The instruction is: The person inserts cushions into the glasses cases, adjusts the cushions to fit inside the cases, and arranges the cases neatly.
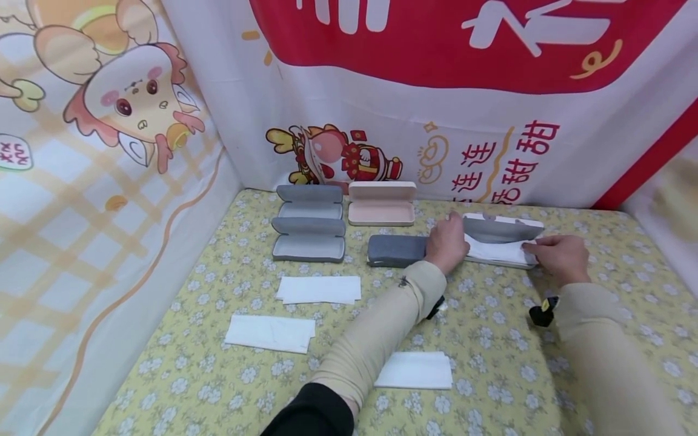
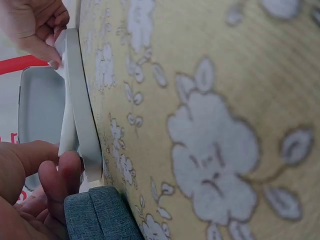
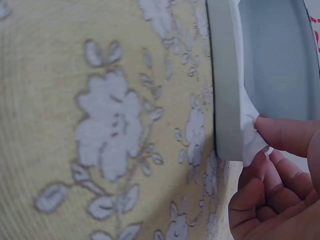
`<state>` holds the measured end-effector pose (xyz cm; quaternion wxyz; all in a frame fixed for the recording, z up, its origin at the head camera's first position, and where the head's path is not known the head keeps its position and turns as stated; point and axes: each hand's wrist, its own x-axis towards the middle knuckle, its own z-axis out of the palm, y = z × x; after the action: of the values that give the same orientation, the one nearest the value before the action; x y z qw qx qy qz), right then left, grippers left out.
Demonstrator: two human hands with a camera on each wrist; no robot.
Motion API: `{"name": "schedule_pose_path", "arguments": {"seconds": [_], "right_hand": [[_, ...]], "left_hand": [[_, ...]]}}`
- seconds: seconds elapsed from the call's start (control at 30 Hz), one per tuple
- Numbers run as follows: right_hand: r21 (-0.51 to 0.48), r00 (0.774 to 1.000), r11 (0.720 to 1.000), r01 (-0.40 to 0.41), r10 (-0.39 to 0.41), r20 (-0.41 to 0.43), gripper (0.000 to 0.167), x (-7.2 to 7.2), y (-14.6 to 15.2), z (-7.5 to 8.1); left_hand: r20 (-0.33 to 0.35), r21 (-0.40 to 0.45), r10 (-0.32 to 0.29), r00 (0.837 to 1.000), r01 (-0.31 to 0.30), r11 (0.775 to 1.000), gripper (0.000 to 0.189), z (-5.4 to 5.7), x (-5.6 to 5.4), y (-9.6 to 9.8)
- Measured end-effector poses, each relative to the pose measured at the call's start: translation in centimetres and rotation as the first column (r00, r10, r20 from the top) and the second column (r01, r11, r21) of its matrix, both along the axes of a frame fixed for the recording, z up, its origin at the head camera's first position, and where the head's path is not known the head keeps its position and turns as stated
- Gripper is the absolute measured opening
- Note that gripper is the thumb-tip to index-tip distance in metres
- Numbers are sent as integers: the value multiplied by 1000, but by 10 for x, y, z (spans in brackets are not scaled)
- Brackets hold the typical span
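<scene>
An open glasses case (image 1: pixel 498 229) with a light outer shell and grey lining stands at the right, its lid raised at the back. Across its lower half lies a folded white napkin (image 1: pixel 498 249). My left hand (image 1: pixel 448 242) pinches the napkin's left end between thumb and fingers at the case's end. At the other end, my right hand (image 1: pixel 561 257) pinches the napkin's corner, which crumples slightly over the rim (image 3: pixel 227 100). A closed grey glasses case (image 1: pixel 396 250) sits just left of my left hand, which partly covers it.
Two open grey cases (image 1: pixel 309 239) (image 1: pixel 309 200) and an open pink case (image 1: pixel 382 206) stand at the back left. Folded white napkins (image 1: pixel 319 289) (image 1: pixel 269 332) (image 1: pixel 417 370) lie nearer on the flowered tablecloth (image 1: pixel 491 363). A printed curtain (image 1: pixel 338 91) hangs behind.
</scene>
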<state>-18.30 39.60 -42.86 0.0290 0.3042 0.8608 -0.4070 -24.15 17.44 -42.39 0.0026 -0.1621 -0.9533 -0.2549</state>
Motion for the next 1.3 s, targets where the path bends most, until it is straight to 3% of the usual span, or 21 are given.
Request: {"name": "schedule_pose_path", "arguments": {"seconds": [0.17, 0.33, 0.47, 0.53, 0.63, 0.73, 0.77, 0.87, 0.93, 1.0, 1.1, 1.3], "right_hand": [[-1, 1000, 1000, -4, 4, -19, 61, 3, -1, 0], [-39, 1000, 999, -16, 15, -25, 61, 6, 3, 2], [-65, 999, 998, -17, 14, -42, 57, 9, 9, 6], [-80, 999, 997, -7, 3, -45, 56, 10, 11, 8], [-113, 999, 993, 26, -31, -41, 62, 11, 15, 9], [-178, 997, 982, 64, -71, -35, 73, 9, 15, 9], [-207, 996, 976, 71, -79, -32, 79, 9, 14, 9], [-285, 998, 956, 66, -67, 8, 98, 6, 12, 10], [-316, 998, 947, 49, -38, 40, 110, 5, 9, 11], [-317, 997, 948, 29, -5, 75, 118, 4, 7, 13], [-311, 993, 950, 42, -4, 122, 123, 2, 3, 16], [-351, 987, 928, 122, -75, 142, 112, -2, 0, 18]], "left_hand": [[10, 18, -54, 998, 54, 998, 46, 2, -2, -5], [23, 9, -133, 991, 133, 991, 23, 10, -5, -14], [99, 15, -143, 985, 142, 990, 8, 18, -7, -20], [161, 37, -146, 976, 142, 989, 18, 21, -9, -22], [248, 100, -150, 957, 129, 987, 37, 23, -11, -24], [321, 225, -156, 934, 85, 971, 43, 21, -10, -26], [341, 274, -157, 927, 62, 960, 41, 21, -9, -27], [423, 443, -167, 891, -42, 895, 24, 19, -6, -30], [468, 505, -177, 866, -98, 858, 29, 19, -3, -32], [495, 530, -187, 849, -124, 839, 42, 21, -1, -33], [511, 505, -186, 839, -117, 855, 55, 24, 1, -33], [518, 484, -179, 836, -114, 868, 60, 24, 1, -30]]}}
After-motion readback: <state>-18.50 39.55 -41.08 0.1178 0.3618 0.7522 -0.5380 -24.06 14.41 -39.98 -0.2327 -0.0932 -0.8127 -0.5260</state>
